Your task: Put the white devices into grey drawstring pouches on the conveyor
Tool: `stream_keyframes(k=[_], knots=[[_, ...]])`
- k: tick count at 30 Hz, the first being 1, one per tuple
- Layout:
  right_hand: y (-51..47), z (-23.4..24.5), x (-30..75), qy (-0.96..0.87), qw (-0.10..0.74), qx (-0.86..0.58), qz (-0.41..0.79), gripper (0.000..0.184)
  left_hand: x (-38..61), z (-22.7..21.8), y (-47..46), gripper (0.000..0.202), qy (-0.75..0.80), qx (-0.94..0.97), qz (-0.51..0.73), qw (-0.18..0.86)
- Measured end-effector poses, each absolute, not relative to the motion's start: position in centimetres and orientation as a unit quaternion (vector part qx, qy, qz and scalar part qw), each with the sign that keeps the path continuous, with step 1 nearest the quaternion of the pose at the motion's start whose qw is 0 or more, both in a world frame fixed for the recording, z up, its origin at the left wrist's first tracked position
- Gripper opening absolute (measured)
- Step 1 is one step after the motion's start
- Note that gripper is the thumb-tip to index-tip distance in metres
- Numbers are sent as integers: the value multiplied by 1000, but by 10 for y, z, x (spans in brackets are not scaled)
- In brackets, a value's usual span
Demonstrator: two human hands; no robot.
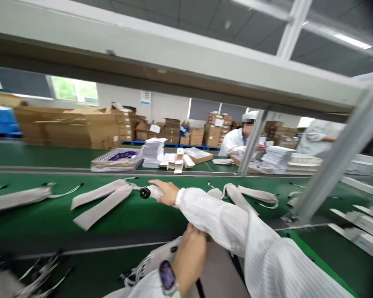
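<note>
While the left hand rests low at the frame's bottom center on something unclear, the right hand grips the white device, its dark tip pointing left over the green belt.

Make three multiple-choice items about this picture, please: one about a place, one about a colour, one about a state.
1. Where is the right hand?
A. over the belt
B. inside a carton
C. on the watch

2. What colour is the belt?
A. blue
B. green
C. red

3. What is the state of the right hand?
A. open and empty
B. flat on the belt
C. closed on a white tool

Answers:
1 A, the right arm reaches out over the belt among the grey pouches.
2 B, the belt surface shows green around the pouches.
3 C, the fingers wrap the white tool, whose dark tip sticks out to the left.

The left hand, with a watch on its wrist, grips something near the body; what it is cannot be told.
</note>
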State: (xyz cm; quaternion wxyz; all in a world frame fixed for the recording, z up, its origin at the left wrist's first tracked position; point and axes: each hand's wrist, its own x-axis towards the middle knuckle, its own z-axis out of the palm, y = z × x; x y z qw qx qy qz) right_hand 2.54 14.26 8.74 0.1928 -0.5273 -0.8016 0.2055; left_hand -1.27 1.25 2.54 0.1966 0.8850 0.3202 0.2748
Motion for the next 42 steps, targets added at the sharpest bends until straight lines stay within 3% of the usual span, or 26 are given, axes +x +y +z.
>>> stream_keyframes(k=[5,10,13,16,20,24,34,38,42], knots=[[72,115,124,-611,505,-383,475,79,-22,61,31,17,313,906,154,239],[41,100,158,-466,620,-279,566,65,-19,84,14,26,264,889,165,335],[38,84,155,-446,610,-271,597,57,-13,84,11,26,263,875,160,374],[39,72,152,-481,540,-278,632,49,-10,79,16,25,292,852,189,392],[41,64,154,-563,454,-333,605,37,-10,74,23,27,367,812,304,337],[38,62,154,-556,422,-367,615,41,-11,76,23,24,382,803,359,285],[26,51,134,-508,367,-368,687,48,-17,84,26,22,387,794,376,279],[17,53,126,-578,397,-467,539,49,-19,84,29,24,408,799,369,245],[14,51,133,-727,424,-516,160,34,-26,86,24,23,445,810,303,232]])
